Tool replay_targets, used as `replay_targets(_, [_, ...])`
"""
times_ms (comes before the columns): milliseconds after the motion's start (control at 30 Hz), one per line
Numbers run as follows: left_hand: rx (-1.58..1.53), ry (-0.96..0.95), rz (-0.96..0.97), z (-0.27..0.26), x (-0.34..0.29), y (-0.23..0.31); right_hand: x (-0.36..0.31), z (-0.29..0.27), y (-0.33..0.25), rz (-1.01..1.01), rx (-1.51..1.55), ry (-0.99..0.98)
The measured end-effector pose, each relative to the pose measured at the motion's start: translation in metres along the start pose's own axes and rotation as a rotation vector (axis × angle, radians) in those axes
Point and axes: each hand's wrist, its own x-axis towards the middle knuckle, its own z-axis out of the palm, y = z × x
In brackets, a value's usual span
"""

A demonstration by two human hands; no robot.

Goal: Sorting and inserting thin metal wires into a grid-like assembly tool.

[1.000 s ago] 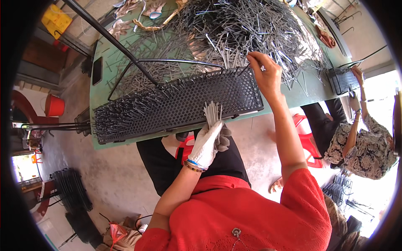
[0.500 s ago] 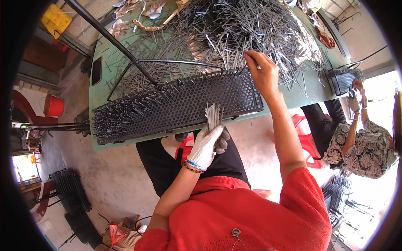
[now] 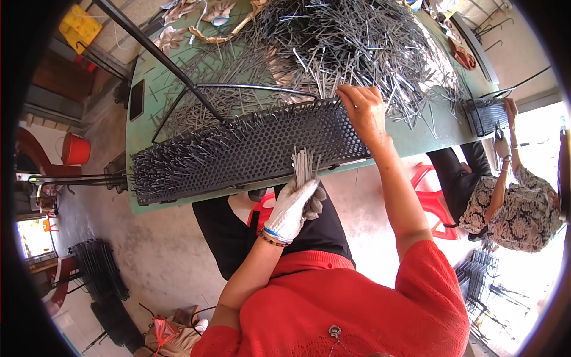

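My left hand (image 3: 291, 208), in a white glove with grey fingertips, is closed around a bundle of thin grey rods (image 3: 303, 162) that points up and away from me. Past it lies a long black perforated rack (image 3: 262, 140). Thin dark rods (image 3: 172, 157) stand thickly in its holes at the left, while many holes toward the right show bare. My bare right hand (image 3: 364, 113) is over the rack's far right corner, its thumb and fingers pinched together. What they grip, if anything, is hidden behind the fingers.
A large heap of loose rods (image 3: 351, 41) covers the far part of the green table (image 3: 416, 140), with more scattered leftward. A black bent bar (image 3: 160, 59) crosses above the rack. A phone (image 3: 137, 100) lies at the left edge. Another person (image 3: 511, 208) works at a smaller rack (image 3: 485, 116) on the right.
My right hand has moved slightly left and down, closer over the rack's far right corner. My left hand and its bundle have stayed nearly still. The other person's upper hand has shifted slightly.
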Motion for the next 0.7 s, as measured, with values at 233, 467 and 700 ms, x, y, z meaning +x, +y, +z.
replay_targets(233, [0.031,-0.001,0.011,0.001,-0.001,0.001,-0.001,-0.008,-0.013,0.019,0.045,0.034])
replay_targets(467, [0.011,-0.046,0.135,0.014,-0.006,0.007,-0.028,-0.044,-0.07,0.555,0.612,-0.392])
replay_targets(700, [-0.023,-0.006,0.141,0.014,-0.004,0.003,-0.031,-0.059,-0.064,0.825,1.0,-0.358])
